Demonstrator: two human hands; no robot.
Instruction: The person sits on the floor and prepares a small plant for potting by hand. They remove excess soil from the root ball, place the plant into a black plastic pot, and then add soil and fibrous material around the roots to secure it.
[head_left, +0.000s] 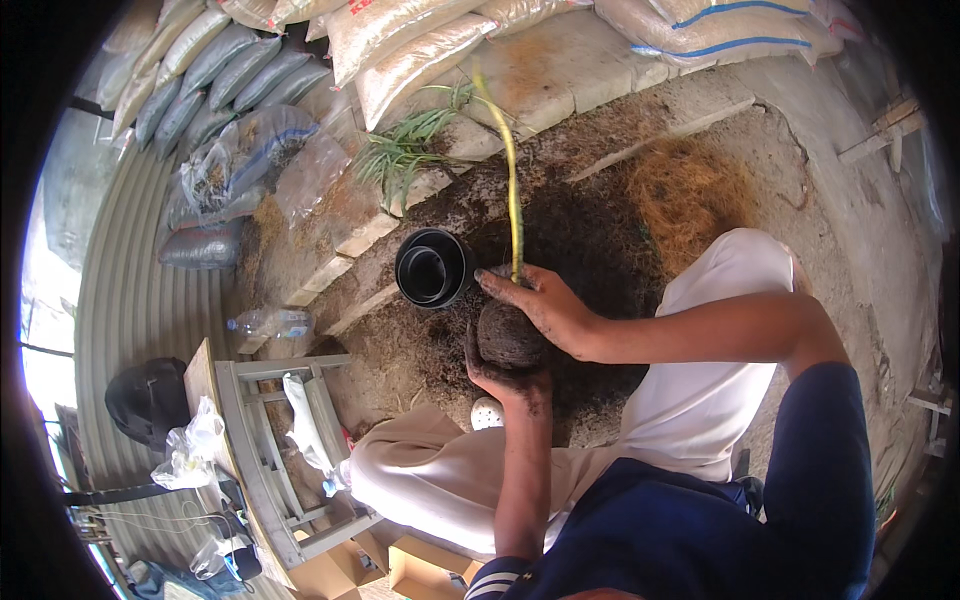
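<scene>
Between my two soil-stained hands sits a dark, rounded root ball (511, 336) of a plant. My left hand (504, 375) cups it from below and from its left side. Over its top lies my right hand (541, 304), with thumb and fingers around the base of a long yellow-green snake plant leaf (512, 180). The leaf points away from me. Just left of the hands stand black plastic pots (433, 268), a smaller one inside a larger one. Dark loose soil (600, 259) covers the ground behind and beside the root ball.
Brown coir fibre (686, 195) lies beyond my right knee. Uprooted green plants (412, 146) rest near the brick edging. Filled sacks (420, 60) are stacked at the back. A plastic bottle (274, 323) lies at the left, near a wooden stool (281, 450) and open cardboard boxes (427, 568).
</scene>
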